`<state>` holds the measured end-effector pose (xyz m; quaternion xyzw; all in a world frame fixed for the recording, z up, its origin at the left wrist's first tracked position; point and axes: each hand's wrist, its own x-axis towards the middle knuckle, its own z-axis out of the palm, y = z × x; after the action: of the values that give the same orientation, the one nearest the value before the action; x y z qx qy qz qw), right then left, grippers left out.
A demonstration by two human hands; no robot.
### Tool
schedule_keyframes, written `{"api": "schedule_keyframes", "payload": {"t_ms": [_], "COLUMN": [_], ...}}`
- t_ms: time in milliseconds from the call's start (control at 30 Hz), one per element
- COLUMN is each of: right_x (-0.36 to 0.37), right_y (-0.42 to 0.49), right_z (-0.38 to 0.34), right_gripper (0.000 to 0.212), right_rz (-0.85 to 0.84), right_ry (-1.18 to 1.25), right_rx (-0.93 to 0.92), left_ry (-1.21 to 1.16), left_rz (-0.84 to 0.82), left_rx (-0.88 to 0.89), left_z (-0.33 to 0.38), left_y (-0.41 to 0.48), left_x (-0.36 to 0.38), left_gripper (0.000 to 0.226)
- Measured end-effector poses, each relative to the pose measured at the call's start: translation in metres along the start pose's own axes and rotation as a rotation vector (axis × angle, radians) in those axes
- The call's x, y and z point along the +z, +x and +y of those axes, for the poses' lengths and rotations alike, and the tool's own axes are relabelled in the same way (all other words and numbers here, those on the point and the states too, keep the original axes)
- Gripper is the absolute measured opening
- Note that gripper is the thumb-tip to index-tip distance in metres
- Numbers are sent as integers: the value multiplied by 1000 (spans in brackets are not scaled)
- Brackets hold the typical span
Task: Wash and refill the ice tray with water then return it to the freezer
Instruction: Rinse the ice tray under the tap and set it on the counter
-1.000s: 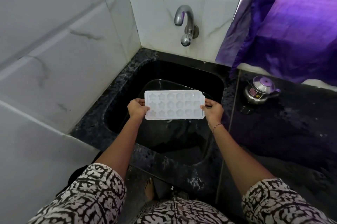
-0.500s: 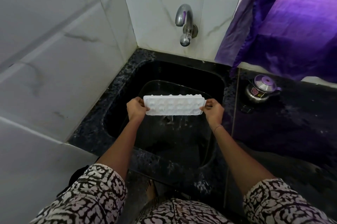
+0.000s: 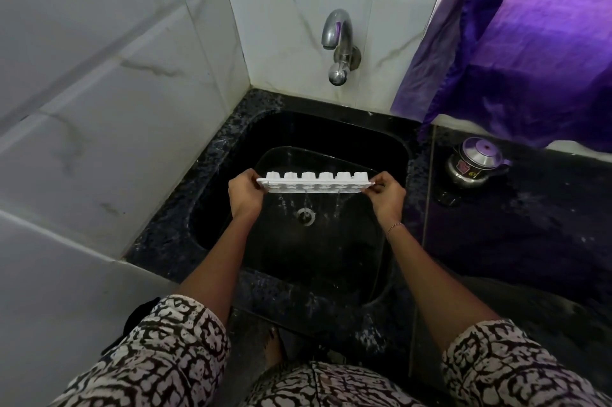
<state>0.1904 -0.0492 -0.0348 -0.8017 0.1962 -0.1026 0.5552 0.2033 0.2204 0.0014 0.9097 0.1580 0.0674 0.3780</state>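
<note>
A white plastic ice tray (image 3: 316, 182) hangs over the black sink (image 3: 390, 148), tipped so its open side faces me and down, with the moulded bumps of its underside showing on top. Thin streams of water fall from its lower edge toward the drain (image 3: 305, 216). My left hand (image 3: 245, 194) grips the tray's left end. My right hand (image 3: 386, 194) pinches the right end. The steel tap (image 3: 337, 45) on the tiled back wall is above the sink; no water comes from it.
White marble-look tiles close off the left and back. A black speckled counter (image 3: 530, 234) runs to the right, wet in places, with a small steel kettle with a purple knob (image 3: 477, 161) on it. A purple curtain (image 3: 530, 42) hangs at the upper right.
Both hands have tipped the tray from lying flat with its cells up to nearly on edge. Water now pours out of it into the sink.
</note>
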Motion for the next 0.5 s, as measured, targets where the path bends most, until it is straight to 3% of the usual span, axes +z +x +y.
{"api": "schedule_keyframes", "payload": {"t_ms": [333, 500], "right_x": [-1, -2], "right_y": [5, 10], "right_z": [-5, -12], "right_gripper": [42, 24], "right_rz": [-21, -149], "right_ry": [-39, -55], "right_rx": [-70, -116], "left_ry": [-42, -191], "left_rz": [34, 60], "left_rx": [51, 12], "left_z": [7, 18], "left_y": [14, 25], "left_x": [0, -1], "left_gripper": [15, 18]}}
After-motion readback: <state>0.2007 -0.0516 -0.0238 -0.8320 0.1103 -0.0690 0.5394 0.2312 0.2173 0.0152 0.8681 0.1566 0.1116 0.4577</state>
